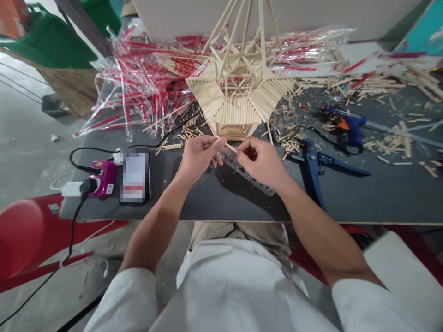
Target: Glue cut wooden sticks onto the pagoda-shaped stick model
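Observation:
Between my two hands is a short wooden stick (230, 148), pale and thin. My left hand (201, 156) pinches its left end between thumb and finger. The right end is in the closed fingertips of my right hand (260, 160). Below the stick, a clear stencil ruler (247, 175) with cut-out shapes lies slanted on the table, partly covered by my right hand. Just beyond my hands stands a lantern-like structure (238, 110) built from many wooden sticks, with long sticks rising to a point at the top.
A blue-handled cutter (313, 168) lies right of my right hand, with a blue glue gun (355, 129) farther back. At left are a phone (134, 177) and a purple power adapter (105, 179) with cables. Plastic-wrapped stick packs (138, 87) and stick scraps (374, 85) cover the back.

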Tool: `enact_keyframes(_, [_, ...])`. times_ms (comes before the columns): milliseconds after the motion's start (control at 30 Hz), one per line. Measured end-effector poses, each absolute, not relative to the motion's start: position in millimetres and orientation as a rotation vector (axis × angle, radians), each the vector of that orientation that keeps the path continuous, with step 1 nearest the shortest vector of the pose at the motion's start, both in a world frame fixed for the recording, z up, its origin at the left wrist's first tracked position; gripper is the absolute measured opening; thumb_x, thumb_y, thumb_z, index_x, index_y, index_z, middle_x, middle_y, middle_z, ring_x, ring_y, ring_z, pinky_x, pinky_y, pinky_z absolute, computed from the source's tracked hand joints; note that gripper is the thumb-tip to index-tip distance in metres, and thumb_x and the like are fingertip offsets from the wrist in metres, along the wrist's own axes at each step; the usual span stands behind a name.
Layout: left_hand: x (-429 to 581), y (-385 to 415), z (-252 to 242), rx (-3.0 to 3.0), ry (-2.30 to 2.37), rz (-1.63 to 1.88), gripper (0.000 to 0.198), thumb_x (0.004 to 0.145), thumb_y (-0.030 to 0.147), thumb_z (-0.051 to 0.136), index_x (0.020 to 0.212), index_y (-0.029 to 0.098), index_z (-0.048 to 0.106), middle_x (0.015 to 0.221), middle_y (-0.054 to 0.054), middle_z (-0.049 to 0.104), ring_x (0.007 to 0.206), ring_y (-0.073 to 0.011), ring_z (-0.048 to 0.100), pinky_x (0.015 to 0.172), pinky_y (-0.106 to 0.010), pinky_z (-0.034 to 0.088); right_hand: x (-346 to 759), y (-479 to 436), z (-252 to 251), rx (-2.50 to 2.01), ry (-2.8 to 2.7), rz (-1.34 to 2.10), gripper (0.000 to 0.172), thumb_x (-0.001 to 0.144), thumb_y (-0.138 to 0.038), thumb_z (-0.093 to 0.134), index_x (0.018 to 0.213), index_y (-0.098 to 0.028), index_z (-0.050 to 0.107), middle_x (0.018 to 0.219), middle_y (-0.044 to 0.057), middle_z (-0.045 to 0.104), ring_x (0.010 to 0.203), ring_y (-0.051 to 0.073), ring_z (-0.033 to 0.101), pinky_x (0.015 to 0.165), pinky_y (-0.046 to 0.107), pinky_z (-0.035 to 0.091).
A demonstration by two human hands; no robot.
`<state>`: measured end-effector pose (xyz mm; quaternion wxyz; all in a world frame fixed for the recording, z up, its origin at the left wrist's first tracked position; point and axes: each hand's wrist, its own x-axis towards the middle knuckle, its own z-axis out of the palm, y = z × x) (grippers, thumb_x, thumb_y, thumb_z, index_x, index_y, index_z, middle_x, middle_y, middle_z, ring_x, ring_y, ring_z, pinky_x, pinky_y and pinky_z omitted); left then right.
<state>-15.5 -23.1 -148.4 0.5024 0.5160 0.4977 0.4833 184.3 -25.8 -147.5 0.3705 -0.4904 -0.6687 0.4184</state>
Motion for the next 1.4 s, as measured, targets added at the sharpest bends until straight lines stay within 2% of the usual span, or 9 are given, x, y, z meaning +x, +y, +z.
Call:
enact_keyframes(233, [-11.2, -28.0, -143.8, 1.307, 1.254, 1.182, 0.039, 0.088, 0.053, 0.079, 0.08, 0.015, 0.078, 0.078, -0.008, 0.08, 0.047, -0.0093, 0.066, 0.042, -0.017, 0.048, 183.0, -26.3, -145.3, -1.259, -1.641, 1.158, 0.016, 0.083, -0.024, 0.067, 0.076, -0.023, 0.054, 0.065, -0.004, 0.051, 0.06, 0.012, 0.045, 0.059, 0.031, 0.034])
enact_keyframes(400, [-12.7, -28.8, -141.4, 1.319, 1.247, 1.172, 0.039, 0.087, 0.054, 0.079, 0.081, 0.015, 0.077, 0.081, -0.008, 0.081, 0.048, -0.0101, 0.067, 0.043, -0.018, 0.049, 183.9, -26.7, -144.2, -1.212, -1.599, 1.236, 0.018, 0.084, -0.023, 0.068, 0.075, -0.023, 0.052, 0.064, -0.005, 0.049, 0.057, 0.011, 0.041, 0.057, 0.031, 0.032])
enact_keyframes(633, [-13.9, -28.6, -141.7, 1.325, 1.246, 1.197, 0.035, 0.089, 0.049, 0.079, 0.078, 0.015, 0.077, 0.078, -0.007, 0.08, 0.046, -0.01, 0.066, 0.042, -0.018, 0.05, 179.0, -28.7, -149.5, -1.252, -1.557, 1.232, 0.014, 0.084, -0.024, 0.069, 0.078, -0.023, 0.056, 0.067, -0.004, 0.055, 0.059, 0.012, 0.046, 0.058, 0.031, 0.036])
enact_keyframes(1067, [-14.7, -28.3, -144.6, 1.317, 1.266, 1.182, 0.036, 0.088, 0.051, 0.079, 0.078, 0.017, 0.079, 0.064, -0.005, 0.074, 0.046, -0.0109, 0.065, 0.043, -0.018, 0.049, 177.4, -29.5, -147.9, -1.266, -1.594, 1.201, 0.017, 0.083, -0.026, 0.068, 0.077, -0.024, 0.052, 0.068, -0.003, 0.053, 0.061, 0.013, 0.046, 0.06, 0.032, 0.037])
enact_keyframes(1400, [-15.6, -28.4, -143.5, 1.322, 1.27, 1.174, 0.036, 0.089, 0.05, 0.078, 0.079, 0.016, 0.078, 0.069, -0.007, 0.077, 0.047, -0.0113, 0.067, 0.043, -0.018, 0.049, 176.1, -29.8, -144.0, -1.274, -1.606, 1.201, 0.016, 0.082, -0.026, 0.066, 0.076, -0.024, 0.051, 0.066, -0.004, 0.052, 0.062, 0.014, 0.048, 0.062, 0.033, 0.037])
